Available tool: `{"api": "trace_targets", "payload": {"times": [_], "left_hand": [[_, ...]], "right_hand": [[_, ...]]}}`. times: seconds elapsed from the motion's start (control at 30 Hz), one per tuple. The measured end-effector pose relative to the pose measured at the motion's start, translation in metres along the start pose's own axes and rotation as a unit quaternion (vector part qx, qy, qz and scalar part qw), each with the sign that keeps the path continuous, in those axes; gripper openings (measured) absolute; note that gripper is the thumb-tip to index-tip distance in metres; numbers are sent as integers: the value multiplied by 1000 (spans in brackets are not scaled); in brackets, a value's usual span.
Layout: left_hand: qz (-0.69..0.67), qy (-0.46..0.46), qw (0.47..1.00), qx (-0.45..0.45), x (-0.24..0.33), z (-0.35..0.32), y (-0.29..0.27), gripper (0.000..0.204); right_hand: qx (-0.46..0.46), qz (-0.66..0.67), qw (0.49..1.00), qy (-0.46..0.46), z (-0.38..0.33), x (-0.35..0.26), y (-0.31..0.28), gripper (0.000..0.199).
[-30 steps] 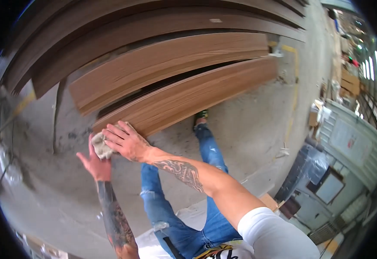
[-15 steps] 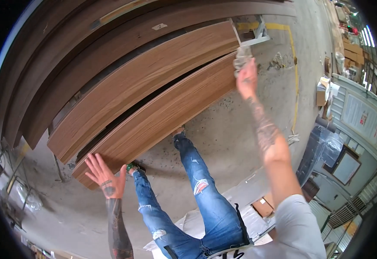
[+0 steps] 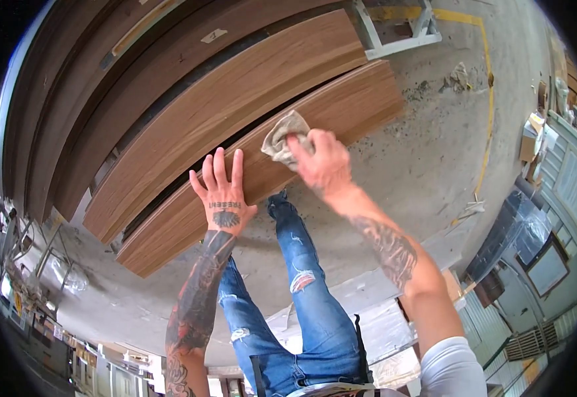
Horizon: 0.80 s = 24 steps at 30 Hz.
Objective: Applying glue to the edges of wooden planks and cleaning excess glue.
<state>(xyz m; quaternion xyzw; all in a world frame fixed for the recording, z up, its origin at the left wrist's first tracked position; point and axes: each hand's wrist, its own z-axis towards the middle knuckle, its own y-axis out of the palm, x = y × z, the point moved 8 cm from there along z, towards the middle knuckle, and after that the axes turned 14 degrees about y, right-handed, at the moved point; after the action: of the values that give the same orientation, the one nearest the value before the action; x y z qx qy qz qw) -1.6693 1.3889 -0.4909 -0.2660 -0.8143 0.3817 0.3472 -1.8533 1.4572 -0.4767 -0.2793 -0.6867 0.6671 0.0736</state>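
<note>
A long brown wood-grain board [image 3: 361,99] lies slantwise before me, its right end farther off than its left. My right hand [image 3: 323,162] grips a crumpled, pale grey rag [image 3: 287,135] over the board's middle, the fingers bunched behind the cloth. To the left, my left hand [image 3: 224,195] rests on the same board with its fingers spread and nothing in them. Just beyond, across a dark gap, lies a second wood-grain board [image 3: 235,99].
Several darker brown boards [image 3: 126,109] lie in rows farther back. A pale metal support [image 3: 404,46] shows past the boards' right ends. Yellow tape [image 3: 489,126] marks the concrete floor [image 3: 427,155]. At the right stand a framed panel [image 3: 545,266] and plastic-wrapped goods [image 3: 510,221].
My right hand has come from the board's far right end back to its middle with the rag. My left hand has shifted right and up along the board from its left end.
</note>
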Motion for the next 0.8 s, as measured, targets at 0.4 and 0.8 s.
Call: {"api": "trace_targets", "payload": {"times": [0.4, 0.8], "left_hand": [[5, -20, 1000, 23, -7, -6, -4, 133], [7, -12, 1000, 28, -8, -3, -14, 131]], "right_hand": [[-75, 53, 995, 47, -37, -61, 10, 48], [-23, 108, 942, 317, 54, 77, -26, 44]]}}
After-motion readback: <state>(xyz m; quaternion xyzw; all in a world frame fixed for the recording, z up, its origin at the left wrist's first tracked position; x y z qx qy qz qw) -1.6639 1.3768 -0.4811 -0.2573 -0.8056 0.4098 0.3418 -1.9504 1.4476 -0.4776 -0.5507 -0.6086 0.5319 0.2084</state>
